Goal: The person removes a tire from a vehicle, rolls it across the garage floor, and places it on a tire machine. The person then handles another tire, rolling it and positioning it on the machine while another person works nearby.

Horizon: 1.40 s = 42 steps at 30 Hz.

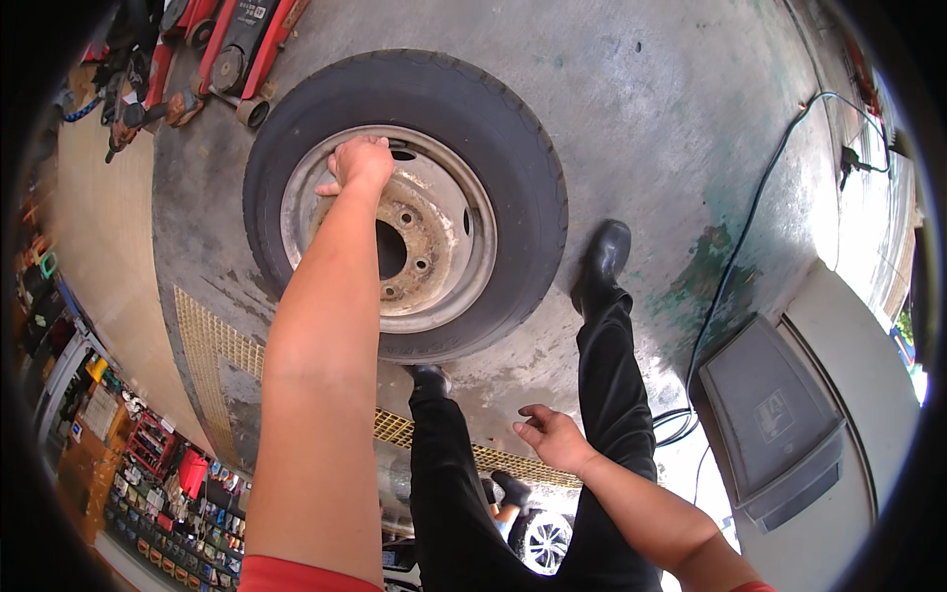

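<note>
A truck-type tyre [518, 177] on a worn steel wheel rim [451, 296] lies on the concrete floor in front of me. Rust and pale wear mark the wheel disc [433, 237] around its centre hole and bolt holes. My left hand [362, 164] reaches over the far side of the rim, by an oval vent hole. Its fingertips are bent near the rim's inner wall, and whatever lies under them is hidden. My right hand [555, 440] hangs in front of my right leg, fingers apart, holding nothing.
A red floor jack [244, 52] and a cordless impact wrench [148, 115] lie at upper left. My black boots [608, 251] stand close to the tyre. A cable [729, 274] runs down the right, past a grey mudflap-like panel [769, 414]. Yellow floor grating [214, 325] crosses behind.
</note>
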Tool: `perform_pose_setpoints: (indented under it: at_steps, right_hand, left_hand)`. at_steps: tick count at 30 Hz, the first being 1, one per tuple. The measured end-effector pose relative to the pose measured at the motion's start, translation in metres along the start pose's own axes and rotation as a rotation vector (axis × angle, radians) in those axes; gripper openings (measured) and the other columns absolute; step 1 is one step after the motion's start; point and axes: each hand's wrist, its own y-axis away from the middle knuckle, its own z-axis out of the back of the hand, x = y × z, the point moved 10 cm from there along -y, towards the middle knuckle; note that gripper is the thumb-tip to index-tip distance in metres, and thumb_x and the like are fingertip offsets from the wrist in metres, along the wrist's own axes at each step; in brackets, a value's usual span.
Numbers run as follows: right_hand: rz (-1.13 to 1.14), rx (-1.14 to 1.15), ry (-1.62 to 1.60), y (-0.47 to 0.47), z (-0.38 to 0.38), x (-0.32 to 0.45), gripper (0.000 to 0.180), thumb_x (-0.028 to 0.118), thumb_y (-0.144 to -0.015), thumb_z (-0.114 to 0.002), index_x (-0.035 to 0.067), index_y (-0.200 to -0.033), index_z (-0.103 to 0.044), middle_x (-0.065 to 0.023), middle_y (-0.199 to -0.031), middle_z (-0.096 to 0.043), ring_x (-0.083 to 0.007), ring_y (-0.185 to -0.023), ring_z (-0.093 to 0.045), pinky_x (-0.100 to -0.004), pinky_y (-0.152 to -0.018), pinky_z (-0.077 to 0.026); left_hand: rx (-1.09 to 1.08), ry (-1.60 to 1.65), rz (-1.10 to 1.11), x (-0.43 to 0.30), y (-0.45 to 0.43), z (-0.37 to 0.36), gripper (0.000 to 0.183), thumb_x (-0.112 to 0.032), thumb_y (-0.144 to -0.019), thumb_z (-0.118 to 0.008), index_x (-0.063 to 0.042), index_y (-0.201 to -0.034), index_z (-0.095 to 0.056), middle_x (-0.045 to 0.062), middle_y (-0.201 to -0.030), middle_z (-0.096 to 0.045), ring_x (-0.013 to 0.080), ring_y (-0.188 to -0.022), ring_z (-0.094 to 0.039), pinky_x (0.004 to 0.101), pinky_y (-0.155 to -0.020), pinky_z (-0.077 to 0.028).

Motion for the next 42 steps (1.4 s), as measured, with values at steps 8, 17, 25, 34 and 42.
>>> perform_pose_setpoints:
  at_steps: [8, 17, 25, 34, 42]
  right_hand:
    - [-0.012, 0.014, -0.012, -0.001, -0.001, -0.002, 0.049, 0.036, -0.093, -0.061, -0.003, -0.122, -0.055, -0.0211, -0.096, -0.069, -0.031, -0.093, -0.067, -0.0358, -0.085, -0.051]
    - [-0.025, 0.015, -0.017, -0.005, -0.002, -0.006, 0.049, 0.038, -0.092, -0.061, 0.0, -0.123, -0.057, -0.0215, -0.098, -0.068, -0.0324, -0.094, -0.067, -0.0369, -0.085, -0.051]
    - [-0.027, 0.003, -0.063, -0.005, 0.0, -0.004, 0.049, 0.038, -0.092, -0.062, -0.001, -0.122, -0.057, -0.0211, -0.097, -0.068, -0.032, -0.093, -0.067, -0.0366, -0.084, -0.052]
    - [-0.033, 0.014, -0.067, -0.005, 0.001, -0.001, 0.046, 0.035, -0.092, -0.062, -0.002, -0.12, -0.057, -0.0205, -0.094, -0.069, -0.0314, -0.09, -0.067, -0.0362, -0.083, -0.052]
    - [-0.048, 0.029, -0.1, -0.006, -0.001, -0.002, 0.046, 0.034, -0.092, -0.062, -0.002, -0.12, -0.057, -0.0204, -0.096, -0.069, -0.03, -0.091, -0.067, -0.0355, -0.083, -0.051]
  left_hand:
    - [0.022, 0.042, -0.023, 0.002, -0.001, 0.0, 0.025, -0.035, -0.094, -0.056, -0.027, -0.112, -0.07, 0.0, -0.136, -0.053, 0.0289, -0.139, -0.027, 0.0744, -0.106, 0.001]
    - [0.095, 0.158, -0.092, 0.008, -0.008, -0.007, 0.023, -0.032, -0.094, -0.053, -0.028, -0.106, -0.072, -0.002, -0.135, -0.055, 0.0316, -0.142, -0.019, 0.0753, -0.103, 0.005]
    - [0.027, 0.115, -0.074, 0.0, 0.004, 0.0, 0.023, -0.034, -0.091, -0.059, -0.023, -0.104, -0.074, 0.0, -0.131, -0.059, 0.029, -0.142, -0.021, 0.0729, -0.106, 0.004]
    - [-0.02, 0.034, -0.065, -0.003, 0.005, 0.003, 0.03, -0.039, -0.092, -0.058, -0.022, -0.114, -0.069, 0.003, -0.132, -0.058, 0.0318, -0.137, -0.031, 0.0749, -0.103, -0.001]
    - [0.038, -0.006, -0.06, -0.003, -0.001, -0.001, 0.028, -0.038, -0.092, -0.057, -0.023, -0.114, -0.069, 0.002, -0.136, -0.055, 0.0333, -0.137, -0.03, 0.0767, -0.102, -0.005]
